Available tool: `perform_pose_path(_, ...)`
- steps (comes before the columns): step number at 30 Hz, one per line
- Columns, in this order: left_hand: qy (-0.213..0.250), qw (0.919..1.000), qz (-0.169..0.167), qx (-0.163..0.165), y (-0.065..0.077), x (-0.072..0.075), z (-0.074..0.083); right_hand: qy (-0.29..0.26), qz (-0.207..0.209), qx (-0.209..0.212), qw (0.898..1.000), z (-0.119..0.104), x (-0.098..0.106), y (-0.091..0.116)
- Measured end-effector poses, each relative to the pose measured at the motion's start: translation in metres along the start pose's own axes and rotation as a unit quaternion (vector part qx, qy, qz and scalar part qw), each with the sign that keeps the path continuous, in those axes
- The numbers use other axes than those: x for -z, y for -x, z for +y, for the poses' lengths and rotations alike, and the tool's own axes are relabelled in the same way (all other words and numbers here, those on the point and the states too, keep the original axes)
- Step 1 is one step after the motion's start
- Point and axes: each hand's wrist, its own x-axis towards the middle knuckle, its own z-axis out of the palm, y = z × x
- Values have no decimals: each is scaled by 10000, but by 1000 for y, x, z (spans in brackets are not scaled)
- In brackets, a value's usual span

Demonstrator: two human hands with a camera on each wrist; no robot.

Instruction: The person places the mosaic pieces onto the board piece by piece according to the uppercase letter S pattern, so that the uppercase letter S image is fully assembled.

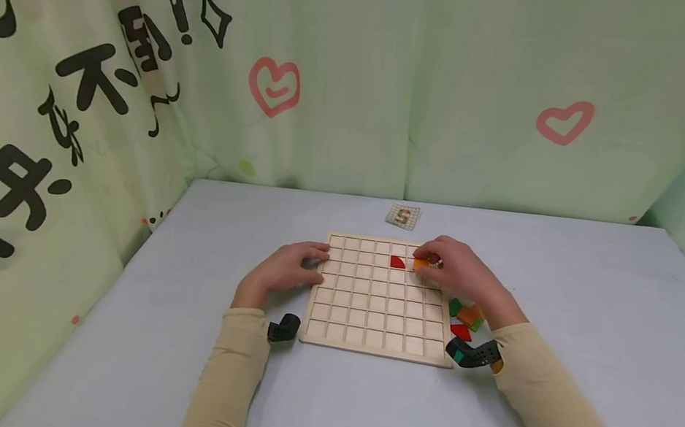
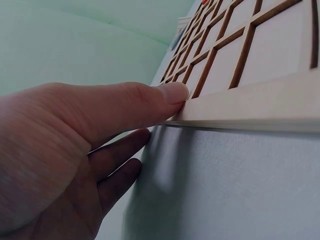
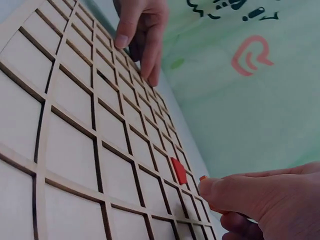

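A wooden grid board [image 1: 362, 346] lies on the table, and one red piece with a curved edge [image 1: 398, 262] sits in a cell of its second row from the back. My right hand [image 1: 460, 268] pinches an orange piece [image 1: 420, 264] between thumb and fingers over the board's back right cells, just right of the red piece. In the right wrist view the orange piece is mostly hidden by the thumb. My left hand [image 1: 288, 268] rests at the board's left edge, its thumb [image 2: 150, 100] on the wooden rim and its fingers extended.
Beside the board's right edge lies a small pile of loose pieces, among them an orange piece [image 1: 469, 314], a red piece [image 1: 461, 332] and green ones. Behind the board is a small card [image 1: 403, 217] with a grid pattern. A pale green curtain [image 1: 347, 96] hangs behind the table.
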Motion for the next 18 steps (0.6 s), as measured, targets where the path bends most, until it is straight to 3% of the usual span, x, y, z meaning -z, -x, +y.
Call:
perform_pose_path(9,57,10000,-34,-21,-1,0,-1,226,-252,355,9988,-10,-18,-30)
perform_pose_path(18,105,9999,-9,-64,-1,1,-1,379,-334,704,9962,-23,-26,-47)
